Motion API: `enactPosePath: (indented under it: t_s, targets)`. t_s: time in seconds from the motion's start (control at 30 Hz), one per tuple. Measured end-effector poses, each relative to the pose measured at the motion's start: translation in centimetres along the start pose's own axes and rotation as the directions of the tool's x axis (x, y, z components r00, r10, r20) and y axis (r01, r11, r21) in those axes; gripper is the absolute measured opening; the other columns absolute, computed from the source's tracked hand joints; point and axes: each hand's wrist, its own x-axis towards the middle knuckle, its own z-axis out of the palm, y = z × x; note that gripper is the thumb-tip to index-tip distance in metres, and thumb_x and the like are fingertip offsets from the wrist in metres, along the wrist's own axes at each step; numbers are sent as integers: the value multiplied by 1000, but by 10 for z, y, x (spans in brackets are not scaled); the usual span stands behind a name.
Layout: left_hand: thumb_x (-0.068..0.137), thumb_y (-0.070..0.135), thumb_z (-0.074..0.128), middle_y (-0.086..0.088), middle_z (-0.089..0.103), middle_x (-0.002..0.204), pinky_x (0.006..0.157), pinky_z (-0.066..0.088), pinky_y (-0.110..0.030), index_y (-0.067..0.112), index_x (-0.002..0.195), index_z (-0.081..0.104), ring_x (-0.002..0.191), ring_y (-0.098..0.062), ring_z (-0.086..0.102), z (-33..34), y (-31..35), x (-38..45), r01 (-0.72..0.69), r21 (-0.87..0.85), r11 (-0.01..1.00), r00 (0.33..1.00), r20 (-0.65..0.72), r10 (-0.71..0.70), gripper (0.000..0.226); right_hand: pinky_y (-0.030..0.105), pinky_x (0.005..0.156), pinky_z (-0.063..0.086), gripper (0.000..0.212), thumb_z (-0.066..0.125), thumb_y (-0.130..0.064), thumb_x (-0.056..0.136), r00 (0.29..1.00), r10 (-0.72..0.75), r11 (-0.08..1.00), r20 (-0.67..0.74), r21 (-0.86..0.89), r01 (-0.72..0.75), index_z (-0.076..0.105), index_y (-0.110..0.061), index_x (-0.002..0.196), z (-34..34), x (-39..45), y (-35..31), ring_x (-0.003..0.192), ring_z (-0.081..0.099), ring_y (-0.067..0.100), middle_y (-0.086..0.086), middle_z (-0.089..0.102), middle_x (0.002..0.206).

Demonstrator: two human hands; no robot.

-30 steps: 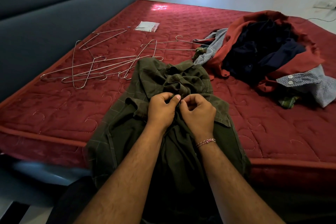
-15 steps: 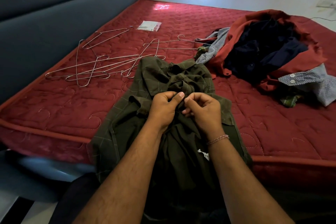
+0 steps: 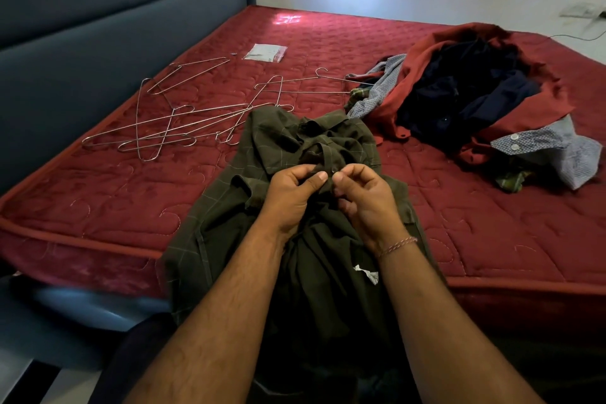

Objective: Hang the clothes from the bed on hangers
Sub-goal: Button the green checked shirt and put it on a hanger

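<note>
The olive-green checked shirt (image 3: 295, 239) lies front-up across the near edge of the bed (image 3: 98, 193), its collar toward the middle of the mattress and its lower part hanging over the edge toward the person. Both hands meet on the button strip just below the collar. The left hand (image 3: 290, 197) pinches the fabric edge, its thumb pressed flat on top and the other fingers (image 3: 305, 174) curled round the cloth. The right hand (image 3: 367, 197) pinches the opposite edge right beside it, thumb and forefinger closed at a small button, the remaining fingers curled. The fingertips of the two hands nearly touch, with the shirt bunched up between and under them. A thin thread bracelet (image 3: 398, 244) sits on the right wrist, and a white label (image 3: 367, 273) shows on the shirt just below that wrist.

Beyond the collar, to the left, a loose tangle of wire hangers (image 3: 170, 128) lies on the red quilted mattress, some overlapping, one reaching under the shirt's top edge. Farther back rests a small clear packet (image 3: 265, 52). To the right, apart from the shirt, sits a pile of clothes (image 3: 465, 98): red, navy, and grey-patterned pieces. A grey padded headboard (image 3: 98, 29) runs along the left side.
</note>
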Motion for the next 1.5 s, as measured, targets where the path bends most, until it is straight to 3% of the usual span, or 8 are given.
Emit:
enactPosePath:
  t_s: [0.2, 0.47, 0.73, 0.9, 1.07, 1.27, 1.4, 1.5]
  targets:
    - [102, 3, 59, -12, 76, 92, 92, 56, -44, 9, 93, 75, 92, -26, 71, 5, 8, -2, -15, -142, 990, 966, -259, -22, 19, 31, 94, 54, 25, 81, -20, 86, 869, -490, 555, 70, -744, 372, 68, -29, 106, 7, -6, 20, 109, 63, 10, -14, 67, 109]
    - [99, 2, 61, -11, 79, 88, 71, 62, -33, 11, 96, 75, 82, -24, 77, -7, 50, 0, 76, -27, 997, 949, -303, -81, 17, 35, 90, 54, 12, 73, -14, 91, 818, -575, 503, -32, -802, 322, 75, -25, 95, 6, -4, 20, 101, 65, 13, -16, 69, 97]
    - [98, -3, 56, -15, 69, 99, 57, 60, -25, 5, 132, 60, 69, -18, 70, -20, 89, 1, 186, -343, 921, 945, -194, -263, 34, 41, 86, 51, 4, 72, -19, 92, 786, -611, 449, -97, -860, 242, 70, -22, 95, 12, -9, 21, 94, 54, 11, -19, 59, 91]
    - [90, 10, 76, -1, 69, 125, 93, 55, -28, 20, 132, 57, 114, -13, 68, -30, 62, -40, -78, 226, 971, 911, -380, 162, 47, 34, 81, 51, 4, 73, -17, 92, 785, -608, 466, -117, -853, 234, 70, -19, 93, 11, -7, 20, 92, 60, 16, -10, 61, 93]
    - [83, 14, 82, -5, 62, 109, 95, 44, -31, 8, 97, 71, 105, -19, 57, -22, 19, -101, -406, 831, 379, 585, -82, 807, 19, 29, 79, 46, 5, 73, -18, 91, 818, -563, 462, -119, -866, 192, 68, -19, 89, 12, -4, 20, 90, 59, 15, -7, 60, 92]
    - [81, 56, 78, 10, 55, 111, 92, 50, -32, 26, 112, 71, 109, -12, 49, -10, 7, -95, -48, 945, 325, 865, -124, 487, 43, 28, 79, 44, 5, 73, -18, 91, 811, -576, 440, -103, -875, 202, 69, -17, 89, 11, -7, 20, 89, 58, 14, -7, 59, 91]
    - [90, 58, 67, 17, 62, 110, 91, 49, -37, 39, 112, 72, 110, -11, 55, -8, 21, -79, 0, 978, 206, 919, -82, 385, 29, 30, 80, 49, 6, 77, -21, 87, 818, -566, 424, -101, -887, 184, 71, -21, 86, 11, -8, 21, 91, 60, 17, -7, 60, 91]
    - [91, 49, 71, 17, 63, 101, 85, 55, -42, 37, 103, 76, 102, -10, 59, -11, 27, -73, -45, 918, 393, 907, -128, 401, 18, 25, 82, 42, 4, 78, -23, 87, 817, -569, 397, -95, -901, 173, 74, -22, 88, 11, -9, 21, 97, 59, 18, -8, 61, 93]
